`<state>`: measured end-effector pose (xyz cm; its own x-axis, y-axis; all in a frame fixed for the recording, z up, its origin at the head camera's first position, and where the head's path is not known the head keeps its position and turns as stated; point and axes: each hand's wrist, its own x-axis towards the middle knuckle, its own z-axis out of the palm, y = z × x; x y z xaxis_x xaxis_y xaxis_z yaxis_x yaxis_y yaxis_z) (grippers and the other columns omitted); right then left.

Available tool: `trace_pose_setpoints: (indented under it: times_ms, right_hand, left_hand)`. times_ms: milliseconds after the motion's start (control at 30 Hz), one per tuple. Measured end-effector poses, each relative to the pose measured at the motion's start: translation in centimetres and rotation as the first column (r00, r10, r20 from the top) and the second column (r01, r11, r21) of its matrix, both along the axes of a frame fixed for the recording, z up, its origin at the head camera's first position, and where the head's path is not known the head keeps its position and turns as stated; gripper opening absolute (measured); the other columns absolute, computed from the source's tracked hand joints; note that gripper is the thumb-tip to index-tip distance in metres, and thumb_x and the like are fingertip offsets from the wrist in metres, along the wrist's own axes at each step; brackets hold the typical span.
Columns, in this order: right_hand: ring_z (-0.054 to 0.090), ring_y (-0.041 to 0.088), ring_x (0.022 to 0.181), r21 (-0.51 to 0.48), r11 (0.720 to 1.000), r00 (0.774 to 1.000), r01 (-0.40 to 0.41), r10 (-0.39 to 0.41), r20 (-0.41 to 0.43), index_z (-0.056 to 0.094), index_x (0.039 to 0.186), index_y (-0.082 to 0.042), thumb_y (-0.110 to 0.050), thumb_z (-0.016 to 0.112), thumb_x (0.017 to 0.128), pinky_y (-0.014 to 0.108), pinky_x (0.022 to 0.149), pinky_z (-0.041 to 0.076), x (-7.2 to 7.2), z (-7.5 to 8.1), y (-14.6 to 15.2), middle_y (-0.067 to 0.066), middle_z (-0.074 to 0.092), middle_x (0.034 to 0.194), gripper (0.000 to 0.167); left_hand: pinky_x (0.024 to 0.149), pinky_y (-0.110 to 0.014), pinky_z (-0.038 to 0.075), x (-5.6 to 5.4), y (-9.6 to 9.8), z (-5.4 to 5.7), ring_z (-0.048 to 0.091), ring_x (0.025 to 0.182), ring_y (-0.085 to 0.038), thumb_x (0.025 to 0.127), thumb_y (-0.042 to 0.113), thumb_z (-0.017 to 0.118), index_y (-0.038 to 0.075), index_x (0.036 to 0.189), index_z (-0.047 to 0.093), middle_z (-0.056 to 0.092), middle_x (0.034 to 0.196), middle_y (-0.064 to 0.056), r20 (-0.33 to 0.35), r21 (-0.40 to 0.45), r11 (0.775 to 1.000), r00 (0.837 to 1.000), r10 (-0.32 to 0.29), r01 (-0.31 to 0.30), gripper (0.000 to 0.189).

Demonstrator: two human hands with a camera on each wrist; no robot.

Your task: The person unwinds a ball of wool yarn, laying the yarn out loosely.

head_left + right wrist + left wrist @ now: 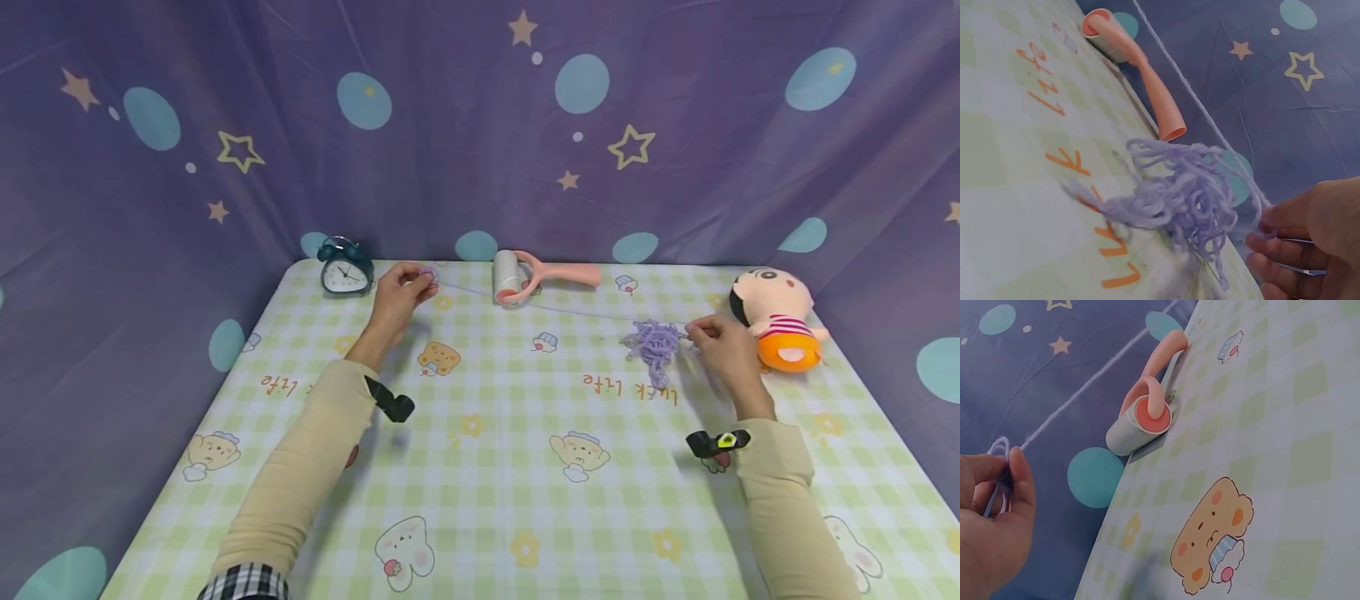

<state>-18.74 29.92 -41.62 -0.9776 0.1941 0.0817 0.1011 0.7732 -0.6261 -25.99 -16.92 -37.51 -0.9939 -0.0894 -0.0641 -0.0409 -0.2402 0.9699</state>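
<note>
A strand of lilac yarn point(573, 312) runs taut between my two hands, above the tabletop. At the left end my left hand point(399, 293) pinches a small looped bunch of yarn point(1001, 481) between thumb and fingers. My right hand point(723, 346) pinches the strand's other end between thumb and fingertips. Beside those fingers, a loose tangle of the same yarn point(1179, 194) dangles from the strand, low over the checked cloth; whether it touches the cloth I cannot tell.
A lint roller point(558, 273) with a pink handle lies at the table's back edge. A dark green alarm clock point(347, 273) stands at the back left. A plush doll point(783, 325) in orange shorts lies right of my right hand. A starred purple curtain point(465, 183) hangs behind.
</note>
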Motion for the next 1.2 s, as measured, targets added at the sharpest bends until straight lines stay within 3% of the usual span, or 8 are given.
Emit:
trace_pose_setpoints:
  times_ms: [100, 233, 633, 767, 967, 1200]
  right_hand:
    - [0.060, 0.030, 0.091, 0.022, 1.000, 0.999, -0.017, 0.017, 0.036, 0.064, 0.112, -0.001, -0.032, 0.052, 0.099, 0.029, 0.071, 0.043, 0.0, -0.1, 0.0, 0.020, 0.068, 0.103, 0.035]
    - [0.058, 0.036, 0.098, 0.060, 0.998, 0.999, -0.021, 0.018, 0.046, 0.064, 0.113, -0.003, -0.033, 0.052, 0.098, 0.038, 0.075, 0.044, -0.1, -0.1, -0.1, 0.020, 0.067, 0.106, 0.035]
    - [0.057, 0.036, 0.101, 0.005, 1.000, 0.997, 0.022, -0.021, -0.067, 0.060, 0.119, -0.002, -0.037, 0.047, 0.100, 0.051, 0.085, 0.049, -0.9, 2.3, -1.9, 0.022, 0.062, 0.112, 0.042]
    - [0.058, 0.035, 0.100, -0.004, 1.000, 0.987, -0.015, 0.014, -0.161, 0.063, 0.115, -0.001, -0.032, 0.051, 0.099, 0.050, 0.087, 0.049, -1.6, 2.4, -3.7, 0.021, 0.065, 0.108, 0.037]
    - [0.061, 0.032, 0.090, -0.015, 0.995, 0.951, -0.102, 0.093, -0.294, 0.066, 0.107, 0.001, -0.021, 0.058, 0.096, 0.044, 0.082, 0.048, -2.9, 1.6, -6.8, 0.019, 0.067, 0.097, 0.025]
    - [0.062, 0.032, 0.091, -0.035, 0.980, 0.936, -0.196, 0.176, -0.306, 0.065, 0.106, -0.001, -0.019, 0.061, 0.094, 0.044, 0.080, 0.049, -4.0, 0.7, -10.6, 0.018, 0.066, 0.099, 0.023]
  left_hand:
    - [0.074, -0.017, 0.058, 0.0, 0.0, 0.0, 0.064, 0.076, -0.011, 0.091, -0.003, 0.060, -0.001, 0.097, 0.056, 0.053, 0.093, -0.007, -0.001, -0.008, 1.000, 1.000, -0.009, 0.009, 0.008]
    - [0.075, -0.017, 0.058, -0.1, 0.1, 0.1, 0.064, 0.074, -0.010, 0.091, -0.003, 0.060, -0.001, 0.096, 0.056, 0.054, 0.093, -0.007, -0.008, -0.012, 1.000, 1.000, -0.018, 0.018, 0.007]
    - [0.076, -0.016, 0.058, -0.2, 0.1, 0.3, 0.064, 0.076, -0.011, 0.091, -0.004, 0.060, 0.003, 0.093, 0.057, 0.053, 0.094, -0.007, -0.003, -0.009, 1.000, 1.000, -0.026, 0.026, 0.008]
    - [0.075, -0.017, 0.058, -0.2, 0.2, 0.3, 0.064, 0.077, -0.012, 0.091, -0.004, 0.060, 0.003, 0.094, 0.057, 0.054, 0.094, -0.007, -0.004, -0.006, 1.000, 1.000, -0.028, 0.028, 0.008]
    - [0.075, -0.017, 0.058, -0.2, 0.4, 0.4, 0.064, 0.077, -0.011, 0.091, -0.003, 0.059, 0.003, 0.095, 0.055, 0.054, 0.095, -0.007, 0.005, -0.016, 0.999, 0.999, -0.037, 0.037, 0.008]
    - [0.074, -0.017, 0.058, -0.1, 0.4, 0.6, 0.064, 0.074, -0.010, 0.091, -0.002, 0.060, 0.001, 0.097, 0.056, 0.053, 0.095, -0.007, 0.008, -0.018, 0.999, 0.999, -0.041, 0.041, 0.008]
